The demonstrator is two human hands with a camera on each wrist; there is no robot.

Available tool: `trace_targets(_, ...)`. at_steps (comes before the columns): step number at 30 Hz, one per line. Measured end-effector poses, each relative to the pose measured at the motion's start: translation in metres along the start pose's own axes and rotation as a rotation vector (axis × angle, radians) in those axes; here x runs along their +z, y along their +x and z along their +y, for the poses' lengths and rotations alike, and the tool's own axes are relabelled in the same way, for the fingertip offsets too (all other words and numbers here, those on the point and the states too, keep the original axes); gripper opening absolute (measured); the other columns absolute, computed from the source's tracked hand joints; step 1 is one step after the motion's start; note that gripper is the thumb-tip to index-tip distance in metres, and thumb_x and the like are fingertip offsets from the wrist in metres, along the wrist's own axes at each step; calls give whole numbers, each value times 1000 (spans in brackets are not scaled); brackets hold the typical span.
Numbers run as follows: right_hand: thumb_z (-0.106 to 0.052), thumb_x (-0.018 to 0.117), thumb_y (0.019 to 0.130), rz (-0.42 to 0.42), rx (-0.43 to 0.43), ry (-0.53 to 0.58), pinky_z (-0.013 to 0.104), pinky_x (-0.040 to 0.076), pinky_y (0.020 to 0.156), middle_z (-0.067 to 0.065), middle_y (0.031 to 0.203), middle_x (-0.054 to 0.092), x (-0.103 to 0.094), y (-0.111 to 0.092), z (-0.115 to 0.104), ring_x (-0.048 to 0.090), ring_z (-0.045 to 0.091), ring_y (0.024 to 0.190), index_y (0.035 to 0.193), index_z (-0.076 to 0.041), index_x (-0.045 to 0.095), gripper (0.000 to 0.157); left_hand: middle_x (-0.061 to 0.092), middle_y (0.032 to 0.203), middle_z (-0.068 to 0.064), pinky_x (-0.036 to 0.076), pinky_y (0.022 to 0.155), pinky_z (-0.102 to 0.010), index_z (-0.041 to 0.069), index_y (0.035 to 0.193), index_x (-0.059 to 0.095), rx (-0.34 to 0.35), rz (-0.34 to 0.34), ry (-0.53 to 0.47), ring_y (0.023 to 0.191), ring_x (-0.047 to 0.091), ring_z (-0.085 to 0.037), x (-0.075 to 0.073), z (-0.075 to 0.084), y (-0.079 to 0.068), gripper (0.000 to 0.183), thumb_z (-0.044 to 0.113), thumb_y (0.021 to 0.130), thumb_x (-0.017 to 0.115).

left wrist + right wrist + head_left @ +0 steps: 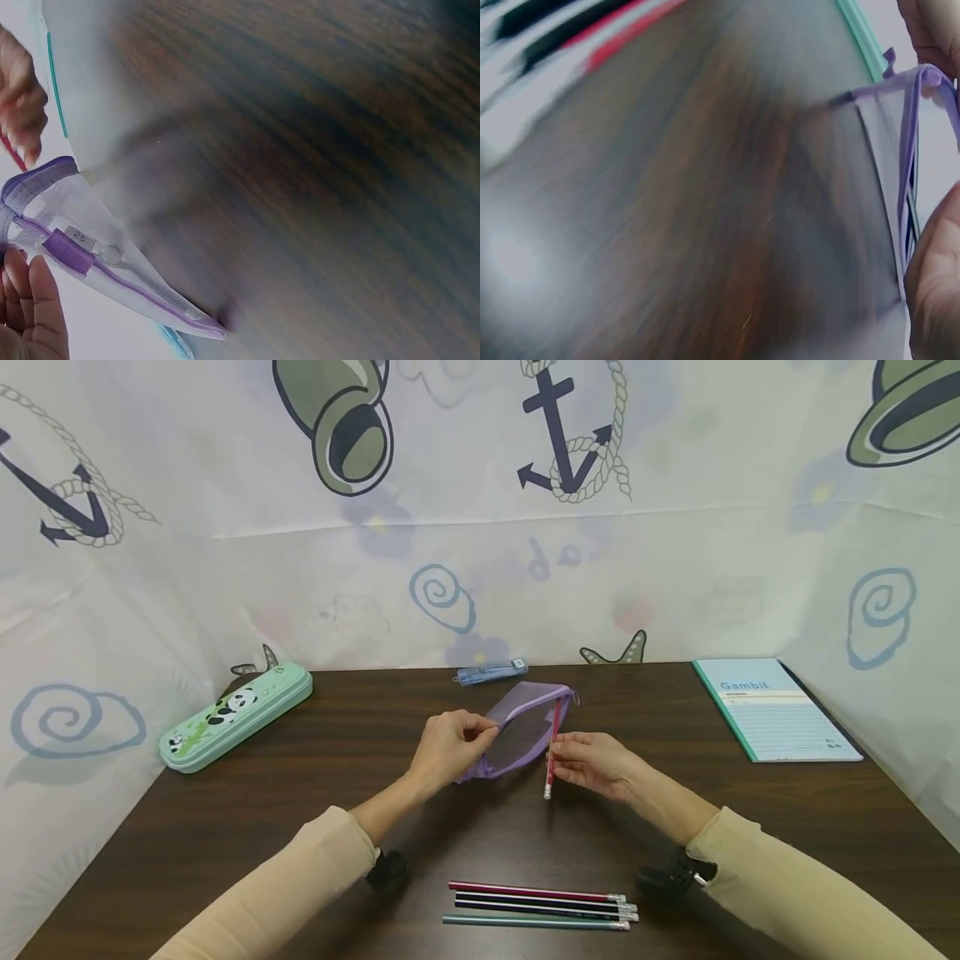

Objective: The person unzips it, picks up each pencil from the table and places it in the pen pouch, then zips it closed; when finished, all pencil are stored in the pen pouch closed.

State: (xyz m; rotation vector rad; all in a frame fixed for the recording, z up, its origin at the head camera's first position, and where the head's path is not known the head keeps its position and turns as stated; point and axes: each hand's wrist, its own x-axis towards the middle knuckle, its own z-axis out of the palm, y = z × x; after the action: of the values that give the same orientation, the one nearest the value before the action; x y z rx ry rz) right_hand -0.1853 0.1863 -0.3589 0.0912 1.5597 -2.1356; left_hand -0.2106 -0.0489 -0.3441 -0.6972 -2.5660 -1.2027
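Observation:
A purple mesh zip pouch (525,703) is held with its mouth open toward me. My left hand (452,746) pinches the pouch's edge on its left side. In the left wrist view the pouch (112,259) shows a purple tab and a small label marked 25. My right hand (596,763) pinches a red pencil (551,768), eraser end toward me, its far end at the pouch's opening. Nearer to me lie several pencils side by side: a red pencil (525,890), dark striped pencils (540,906) and a grey-green pencil (532,922).
A mint pencil case (236,718) with pandas lies at the back left. Near the table's (360,718) far edge is a small blue packaged item (491,672). A notebook (780,710) marked Gambit lies at the right. A printed curtain (480,518) surrounds the table.

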Motion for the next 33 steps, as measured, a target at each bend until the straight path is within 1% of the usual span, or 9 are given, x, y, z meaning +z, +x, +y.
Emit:
trace_targets(3, 0, 46, 96, 62, -31, 45, 19, 53, 68, 1, 79, 62, 9, 11, 0, 63, 9, 70, 109, 7, 46, 14, 68, 69, 2, 38, 51, -18, 10, 83, 76, -8, -1, 3, 57, 47, -5, 2, 0, -1, 8, 14, 83, 70)
trace_targets(6, 0, 48, 95, 127, -42, 64, 20, 53, 67, 2, 78, 62, 18, 20, 0, 63, 9, 69, 107, 7, 47, 13, 68, 69, 2, 38, 51, -18, 10, 83, 76, -12, -8, 2, 57, 48, -4, 3, 0, -1, 7, 14, 83, 70)
trace_targets(8, 0, 49, 95, 156, -43, 67, 20, 54, 67, 3, 77, 61, 23, 24, 0, 63, 9, 69, 105, 7, 48, 12, 68, 69, 1, 38, 50, -18, 9, 84, 76, -6, -13, -3, 57, 48, -4, 4, 1, -1, 8, 14, 83, 70)
trace_targets(11, 1, 49, 95, 183, -49, 74, 21, 54, 67, 5, 77, 62, 31, 28, -1, 63, 10, 69, 105, 9, 50, 13, 69, 71, -1, 39, 50, -17, 8, 84, 76, 9, -18, -10, 57, 48, -4, 5, 2, -1, 8, 13, 83, 71)
trace_targets(14, 1, 48, 95, 194, -55, 94, 21, 54, 67, 5, 75, 62, 36, 31, -2, 65, 11, 68, 99, 7, 52, 8, 69, 72, -2, 39, 50, -17, 8, 84, 76, 25, -23, -11, 58, 49, -4, 5, 4, 0, 8, 12, 83, 71)
trace_targets(18, 1, 48, 95, 216, -29, 107, 21, 54, 66, 6, 73, 63, 40, 31, -1, 67, 13, 67, 95, 5, 53, 7, 68, 73, -1, 39, 51, -18, 8, 85, 77, 29, -26, -9, 58, 49, -5, 6, 4, 0, 8, 13, 83, 70)
trace_targets(21, 0, 47, 96, 217, -6, 90, 22, 54, 65, 7, 73, 65, 39, 31, 1, 68, 14, 67, 101, 9, 53, 12, 69, 73, -1, 40, 52, -18, 9, 85, 77, 23, -23, -6, 59, 50, -4, 7, 4, -1, 8, 13, 82, 71)
trace_targets(26, -2, 46, 97, 191, 13, 42, 23, 54, 66, 7, 76, 68, 36, 31, 5, 69, 14, 69, 113, 14, 52, 23, 69, 73, 1, 40, 52, -18, 10, 84, 77, 3, -24, 7, 59, 49, -4, 8, 2, -2, 8, 14, 82, 71)
trace_targets(33, 0, 44, 97, 160, 21, -31, 23, 55, 66, 7, 78, 68, 34, 31, 9, 68, 13, 70, 127, 18, 43, 35, 69, 74, 1, 40, 52, -19, 10, 84, 77, -4, -24, 15, 58, 49, -5, 10, 2, -3, 8, 15, 83, 71)
